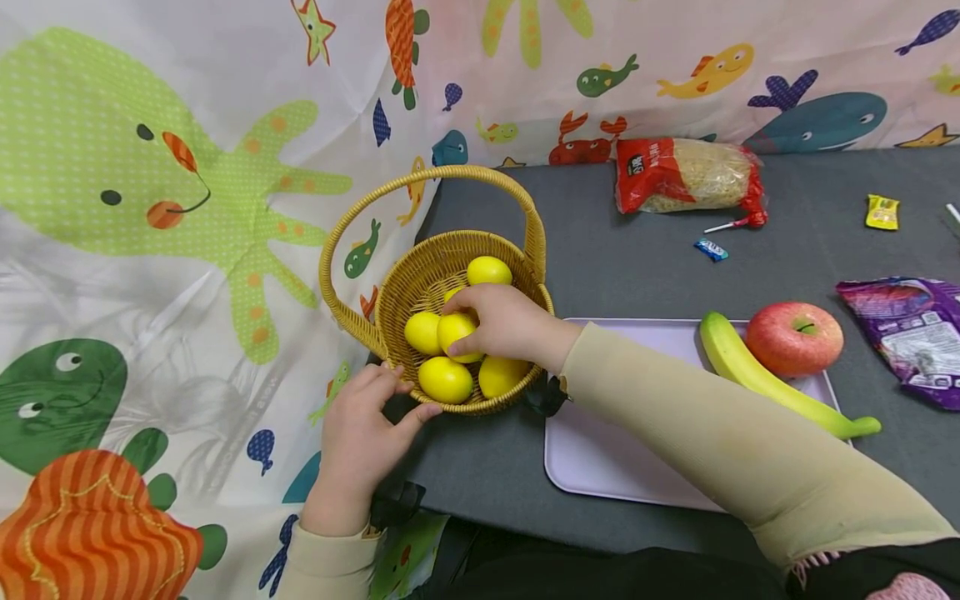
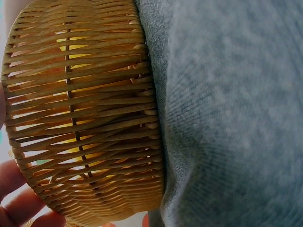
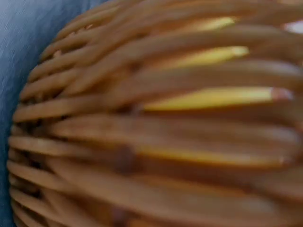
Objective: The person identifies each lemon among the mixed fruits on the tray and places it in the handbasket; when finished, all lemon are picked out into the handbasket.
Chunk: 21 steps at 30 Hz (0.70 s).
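A wicker basket with a tall arched handle holds several yellow lemons. My right hand reaches in over the front right rim and grips one lemon between thumb and fingers, with other lemons close around it. At the basket's front left, my left hand holds the rim, its thumb along the front edge. The left wrist view has the woven side up close, fingers at its rim. Yellow shows through the weave in the right wrist view.
Right of the basket lies a lilac tray with a banana and a red apple, partly under my right forearm. Beyond are a red-ended noodle bag, a lollipop, small candies and a purple packet. A printed curtain borders the left.
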{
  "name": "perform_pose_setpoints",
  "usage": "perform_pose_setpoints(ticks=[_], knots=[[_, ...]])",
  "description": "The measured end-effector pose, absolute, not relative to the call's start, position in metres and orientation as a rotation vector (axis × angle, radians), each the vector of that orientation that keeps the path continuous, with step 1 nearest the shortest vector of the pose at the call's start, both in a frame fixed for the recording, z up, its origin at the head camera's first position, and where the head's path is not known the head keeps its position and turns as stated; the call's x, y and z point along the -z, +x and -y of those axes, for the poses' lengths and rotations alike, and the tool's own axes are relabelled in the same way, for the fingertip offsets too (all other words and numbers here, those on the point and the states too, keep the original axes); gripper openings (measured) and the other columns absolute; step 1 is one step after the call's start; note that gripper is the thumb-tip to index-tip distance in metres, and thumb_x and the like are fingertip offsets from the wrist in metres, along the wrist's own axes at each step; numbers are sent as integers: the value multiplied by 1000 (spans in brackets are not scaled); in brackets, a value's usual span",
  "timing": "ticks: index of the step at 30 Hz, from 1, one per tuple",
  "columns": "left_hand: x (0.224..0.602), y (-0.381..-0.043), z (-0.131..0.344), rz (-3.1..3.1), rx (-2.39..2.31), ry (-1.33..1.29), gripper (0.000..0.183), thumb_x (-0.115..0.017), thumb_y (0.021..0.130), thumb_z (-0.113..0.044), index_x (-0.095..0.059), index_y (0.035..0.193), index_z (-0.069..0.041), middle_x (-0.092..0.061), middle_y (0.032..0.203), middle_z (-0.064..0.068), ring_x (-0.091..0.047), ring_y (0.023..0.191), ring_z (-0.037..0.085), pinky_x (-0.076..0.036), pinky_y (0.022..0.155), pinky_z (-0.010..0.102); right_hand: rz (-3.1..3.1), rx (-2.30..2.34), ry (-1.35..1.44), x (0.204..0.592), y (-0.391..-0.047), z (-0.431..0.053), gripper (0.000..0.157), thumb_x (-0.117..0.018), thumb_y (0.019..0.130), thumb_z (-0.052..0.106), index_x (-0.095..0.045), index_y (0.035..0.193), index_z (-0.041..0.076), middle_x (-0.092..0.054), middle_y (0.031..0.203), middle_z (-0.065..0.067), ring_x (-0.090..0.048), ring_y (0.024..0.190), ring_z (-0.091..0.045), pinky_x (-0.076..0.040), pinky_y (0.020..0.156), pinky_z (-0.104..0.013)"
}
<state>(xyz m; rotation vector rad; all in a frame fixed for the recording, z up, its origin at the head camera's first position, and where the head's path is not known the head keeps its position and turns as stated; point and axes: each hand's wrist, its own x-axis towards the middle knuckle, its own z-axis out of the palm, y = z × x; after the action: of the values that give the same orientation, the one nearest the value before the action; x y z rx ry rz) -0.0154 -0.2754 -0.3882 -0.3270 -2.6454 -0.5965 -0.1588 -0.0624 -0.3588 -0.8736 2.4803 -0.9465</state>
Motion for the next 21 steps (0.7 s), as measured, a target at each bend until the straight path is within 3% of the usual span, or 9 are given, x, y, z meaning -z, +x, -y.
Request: perform_pose_setpoints(ticks=[11,21], knots=[[388,-16,276,2639,614,-342,47,-94,66,-41,-76,93,-8,-71,100,8,-67,94,25,-56,80,42,-2595,664,-1058,357,-152,68,54,-81,87,36,-65,136,20,-63,136,0,-56,128,-20,-42,111,-39],[387,-19,276,2641,628,-382,45,-96,63,-37,-75,92,-9,-71,100,7,-67,95,24,-56,80,41,-2574,609,-1044,361,-152,63,49,-78,90,31,-65,137,21,-64,135,2,-57,127,-17,-43,110,-38]])
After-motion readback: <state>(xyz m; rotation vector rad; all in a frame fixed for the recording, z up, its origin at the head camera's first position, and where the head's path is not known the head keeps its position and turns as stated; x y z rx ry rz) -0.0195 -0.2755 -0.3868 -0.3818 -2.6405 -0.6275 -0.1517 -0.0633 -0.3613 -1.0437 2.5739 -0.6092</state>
